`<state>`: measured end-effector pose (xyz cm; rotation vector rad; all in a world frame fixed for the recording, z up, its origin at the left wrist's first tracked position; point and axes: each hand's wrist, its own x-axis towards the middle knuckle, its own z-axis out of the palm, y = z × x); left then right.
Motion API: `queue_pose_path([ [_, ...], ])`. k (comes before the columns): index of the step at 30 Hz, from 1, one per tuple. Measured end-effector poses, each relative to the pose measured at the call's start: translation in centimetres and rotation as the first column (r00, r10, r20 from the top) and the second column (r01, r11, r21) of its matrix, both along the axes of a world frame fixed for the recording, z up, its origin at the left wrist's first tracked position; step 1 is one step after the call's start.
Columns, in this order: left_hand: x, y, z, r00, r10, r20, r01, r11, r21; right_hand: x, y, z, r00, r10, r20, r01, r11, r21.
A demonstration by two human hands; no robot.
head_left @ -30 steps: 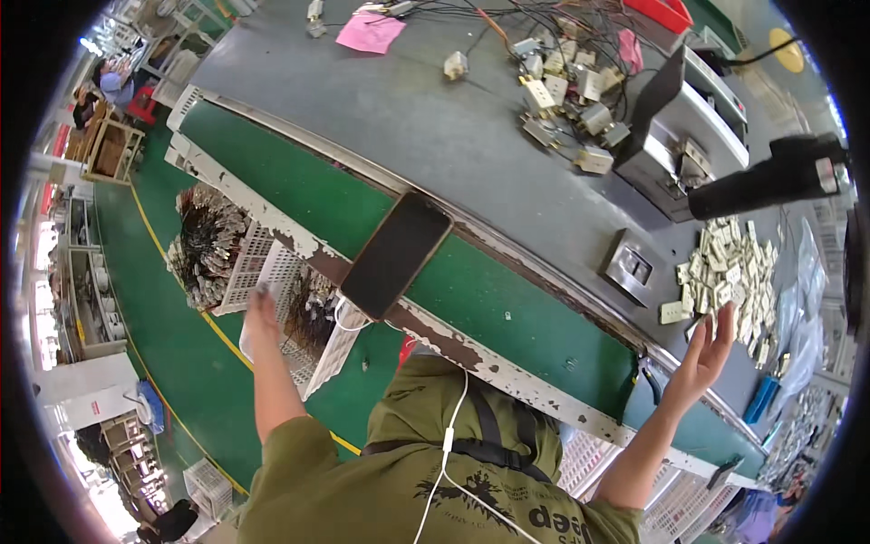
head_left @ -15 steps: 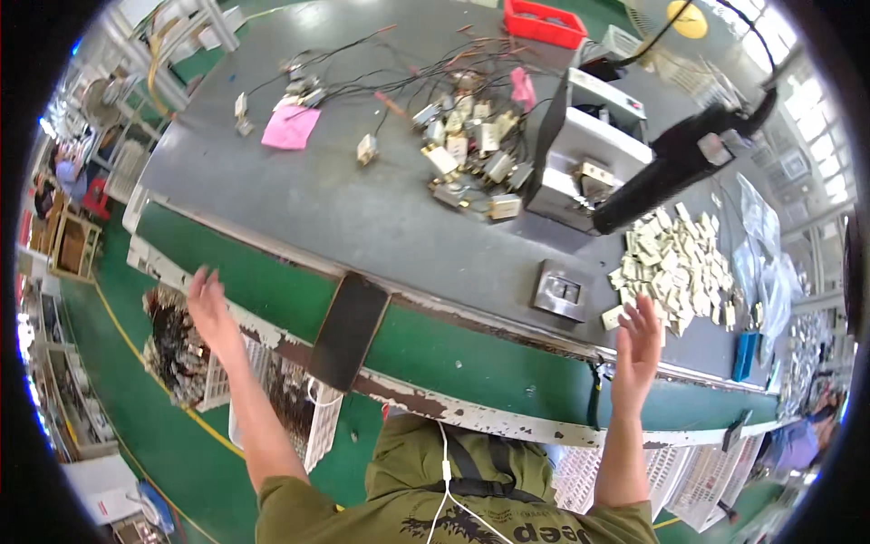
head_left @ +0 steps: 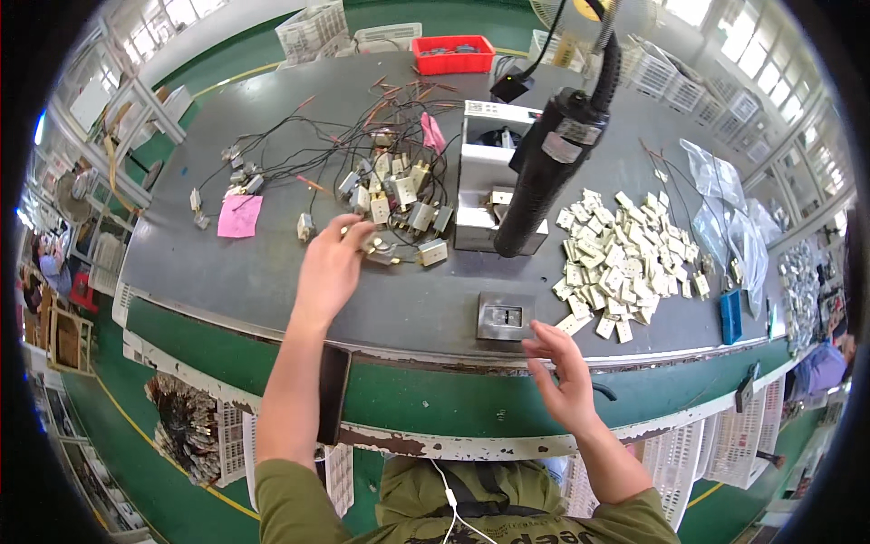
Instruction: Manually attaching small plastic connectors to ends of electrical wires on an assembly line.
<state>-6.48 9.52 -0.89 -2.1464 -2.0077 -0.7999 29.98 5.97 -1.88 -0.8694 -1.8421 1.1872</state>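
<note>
Head view: left hand (head_left: 326, 272) curls at wired connectors (head_left: 405, 190), its grip unclear; right hand (head_left: 564, 376), loosely spread, empty, beside metal block (head_left: 504, 316).

The gray desk (head_left: 390, 308) carries a tangle of wired connectors (head_left: 381, 207) left of a metal machine (head_left: 476, 161), with pink paper (head_left: 239, 219) farther left. Right of the machine lies a heap of cream blocks (head_left: 625, 258), beside a blue box (head_left: 730, 319) and clear plastic bags (head_left: 716, 177). A metal holder (head_left: 494, 333) sits near the front edge, a red bin (head_left: 453, 64) at the back.
</note>
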Motion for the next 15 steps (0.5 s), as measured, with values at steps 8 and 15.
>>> queue_pose_path([
  [8,5.6,-9.1,5.8,0.999,-0.016,-0.044,0.008,0.985,-0.172,-2.6,0.5,2.7,0.954,0.294,0.057,-0.29,0.954,-0.078],
  [15,11.8,-11.2,7.1,0.659,-0.48,0.579,0.581,0.814,0.014,-4.3,-0.4,4.1,0.878,0.449,-0.164,-0.478,0.818,-0.321],
])
